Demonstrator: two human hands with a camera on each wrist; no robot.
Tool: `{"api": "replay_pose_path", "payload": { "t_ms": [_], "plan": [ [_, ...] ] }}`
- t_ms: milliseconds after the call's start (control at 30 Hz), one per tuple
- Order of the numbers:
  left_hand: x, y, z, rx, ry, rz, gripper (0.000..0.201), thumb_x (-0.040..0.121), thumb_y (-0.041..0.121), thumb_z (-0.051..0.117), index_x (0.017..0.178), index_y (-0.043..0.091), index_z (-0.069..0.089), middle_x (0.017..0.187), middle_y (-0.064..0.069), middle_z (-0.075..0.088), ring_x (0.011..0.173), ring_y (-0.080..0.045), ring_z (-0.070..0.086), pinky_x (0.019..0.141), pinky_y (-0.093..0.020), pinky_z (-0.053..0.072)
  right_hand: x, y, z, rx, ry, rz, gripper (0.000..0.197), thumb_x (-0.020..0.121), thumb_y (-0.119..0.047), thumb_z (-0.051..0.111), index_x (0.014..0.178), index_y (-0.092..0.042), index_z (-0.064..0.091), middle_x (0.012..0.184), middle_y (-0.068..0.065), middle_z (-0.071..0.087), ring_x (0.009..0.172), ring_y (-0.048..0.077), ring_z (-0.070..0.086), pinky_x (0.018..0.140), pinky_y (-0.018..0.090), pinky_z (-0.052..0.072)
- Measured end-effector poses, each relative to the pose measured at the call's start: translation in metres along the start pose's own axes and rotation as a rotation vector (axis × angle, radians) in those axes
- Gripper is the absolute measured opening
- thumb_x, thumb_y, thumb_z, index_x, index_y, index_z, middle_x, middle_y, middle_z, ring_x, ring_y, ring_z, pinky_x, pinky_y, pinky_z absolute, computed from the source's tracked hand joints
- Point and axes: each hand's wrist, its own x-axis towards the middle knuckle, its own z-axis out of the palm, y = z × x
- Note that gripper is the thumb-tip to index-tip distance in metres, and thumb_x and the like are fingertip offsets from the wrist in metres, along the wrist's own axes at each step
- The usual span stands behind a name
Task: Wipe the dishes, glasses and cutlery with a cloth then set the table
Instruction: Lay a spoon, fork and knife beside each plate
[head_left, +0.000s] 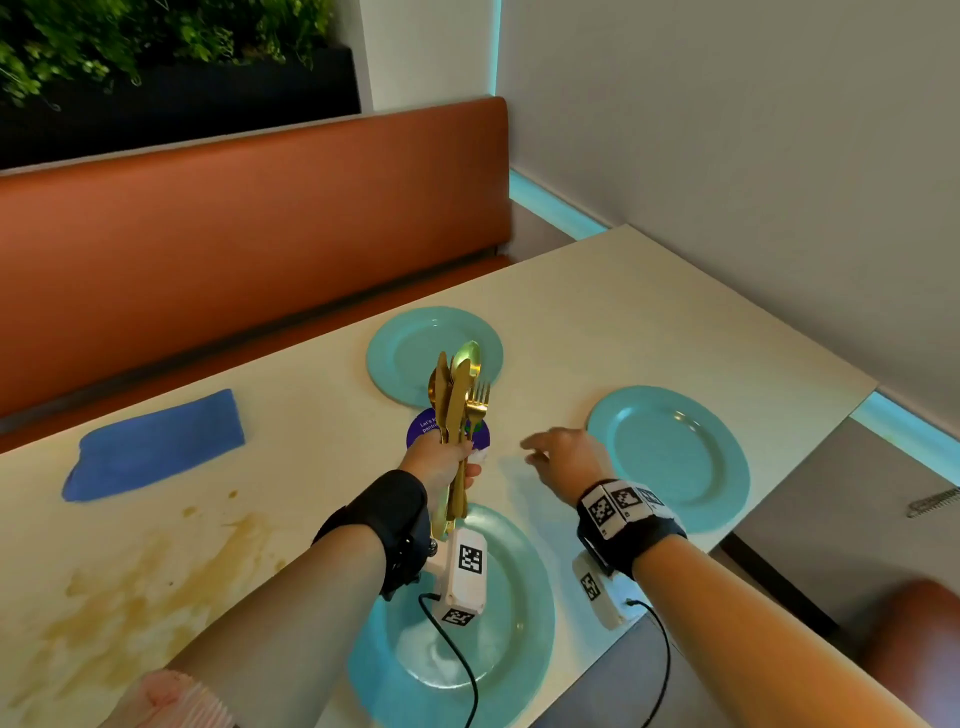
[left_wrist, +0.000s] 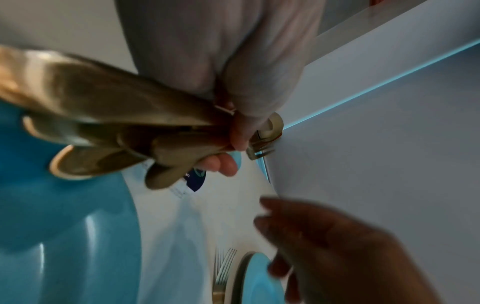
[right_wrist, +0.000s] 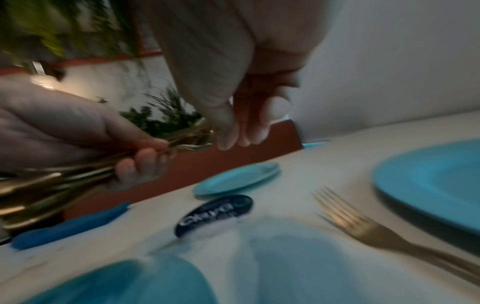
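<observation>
My left hand (head_left: 448, 464) grips a bundle of gold cutlery (head_left: 458, 400) upright above the table: knives, spoons and a fork, heads up. The same bundle (left_wrist: 109, 127) fills the left wrist view. My right hand (head_left: 541, 450) hovers just right of it, fingers relaxed and empty. One gold fork (right_wrist: 363, 225) lies flat on the table left of the right teal plate (right_wrist: 428, 185); the head view hides it behind my right wrist. Three teal plates sit on the table: far (head_left: 410, 358), right (head_left: 675, 462) and near (head_left: 498, 639). A blue cloth (head_left: 156, 447) lies at the left.
A round dark sticker (head_left: 422, 430) is on the table (head_left: 597, 322) behind the bundle. Brown stains (head_left: 156, 571) mark the near left of the tabletop. An orange bench back (head_left: 234, 218) runs along the far side, and a grey wall (head_left: 753, 182) stands at the right.
</observation>
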Motion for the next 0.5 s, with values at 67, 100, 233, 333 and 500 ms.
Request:
{"api": "replay_pose_path", "payload": {
  "t_ms": [67, 100, 233, 333, 500],
  "plan": [
    [-0.005, 0.001, -0.01, 0.03, -0.021, 0.006, 0.013, 0.097, 0.016, 0.047, 0.1, 0.011, 0.059, 0.082, -0.008, 0.061, 0.071, -0.016, 0.058, 0.06, -0.026, 0.047, 0.004, -0.027, -0.004, 0.043, 0.101, -0.206, 0.028, 0.093, -0.018, 0.051, 0.115, -0.023, 0.066, 0.114, 0.001, 0.067, 0.105, 0.024, 0.061, 0.084, 0.028, 0.047],
    [-0.008, 0.003, -0.016, 0.045, -0.034, 0.007, 0.013, 0.097, 0.017, 0.048, 0.097, 0.012, 0.06, 0.084, -0.008, 0.062, 0.072, -0.017, 0.057, 0.061, -0.027, 0.047, 0.006, -0.04, -0.003, 0.048, 0.129, -0.286, 0.027, 0.092, -0.015, 0.051, 0.112, -0.022, 0.068, 0.111, 0.001, 0.068, 0.104, 0.024, 0.061, 0.08, 0.028, 0.047],
    [-0.021, 0.005, -0.047, 0.095, -0.061, 0.029, 0.014, 0.098, 0.016, 0.047, 0.102, 0.009, 0.058, 0.079, -0.008, 0.06, 0.066, -0.017, 0.054, 0.058, -0.026, 0.046, 0.01, -0.08, 0.003, -0.066, 0.046, -0.375, 0.024, 0.093, -0.015, 0.05, 0.107, -0.019, 0.069, 0.111, 0.001, 0.067, 0.107, 0.022, 0.057, 0.082, 0.031, 0.05],
    [-0.028, 0.005, -0.079, 0.159, -0.059, 0.041, 0.013, 0.097, 0.017, 0.047, 0.096, 0.009, 0.058, 0.076, -0.008, 0.061, 0.076, -0.022, 0.059, 0.065, -0.028, 0.049, 0.01, -0.109, 0.004, -0.149, -0.012, -0.397, 0.022, 0.092, -0.017, 0.049, 0.104, -0.018, 0.068, 0.108, 0.004, 0.065, 0.105, 0.022, 0.057, 0.082, 0.032, 0.05],
    [-0.037, 0.001, -0.131, 0.129, -0.022, 0.023, 0.012, 0.097, 0.01, 0.045, 0.093, 0.005, 0.055, 0.077, -0.009, 0.062, 0.069, -0.02, 0.063, 0.064, -0.029, 0.052, 0.015, -0.159, 0.003, -0.282, -0.19, -0.434, 0.023, 0.092, -0.014, 0.05, 0.107, -0.018, 0.067, 0.111, 0.004, 0.063, 0.108, 0.023, 0.056, 0.086, 0.035, 0.049]
  ]
}}
